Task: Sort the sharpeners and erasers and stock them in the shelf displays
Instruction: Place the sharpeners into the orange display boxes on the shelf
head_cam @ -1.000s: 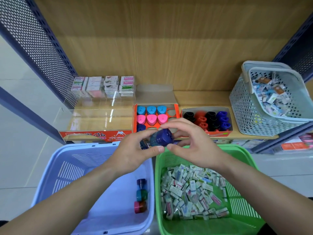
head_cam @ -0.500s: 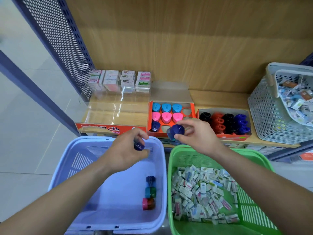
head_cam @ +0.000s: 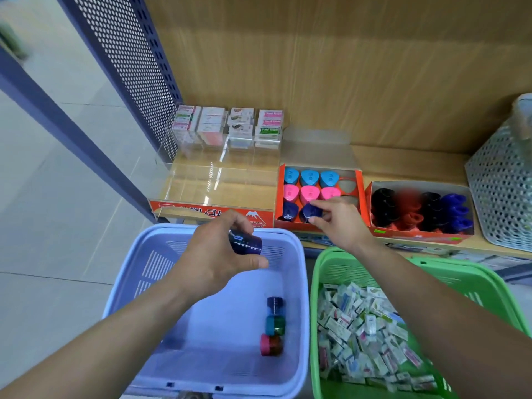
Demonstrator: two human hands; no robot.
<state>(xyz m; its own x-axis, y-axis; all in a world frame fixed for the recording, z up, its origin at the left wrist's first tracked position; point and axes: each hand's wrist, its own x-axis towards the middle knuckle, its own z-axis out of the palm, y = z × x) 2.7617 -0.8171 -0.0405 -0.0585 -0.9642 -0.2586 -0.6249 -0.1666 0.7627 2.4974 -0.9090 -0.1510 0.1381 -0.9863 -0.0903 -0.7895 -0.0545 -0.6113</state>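
Wood-grain shelf [head_cam: 403,161] and its wooden back panel fill the view, with a perforated blue side panel [head_cam: 129,67] on the left. On the left hand [head_cam: 213,263], the fingers [head_cam: 236,223] and thumb are curled round a ridged navy sharpener [head_cam: 246,245], held above the far rim of the lavender basket [head_cam: 299,283]. On the right hand [head_cam: 339,223], forefinger and thumb seem to pinch a navy triangular sharpener [head_cam: 311,213], though motion blur softens the grip. That sharpener sits in the front row of the orange display box [head_cam: 361,197], just beside another navy one; behind them run a row of pink and a row of light blue, with one slot at the far right bare.

Three round sharpeners [head_cam: 275,325] lie in a line on the lavender basket's floor: navy, teal, red. Just right of it, a green basket [head_cam: 316,269] holds a heap of wrapped erasers [head_cam: 365,326].

On the shelf, a second box [head_cam: 420,234] carries black, red and blue sharpeners. A clear display case [head_cam: 207,210] stands left of the orange box, with stacked erasers [head_cam: 227,128] at its back. A grey perforated basket [head_cam: 501,191] is at the right edge
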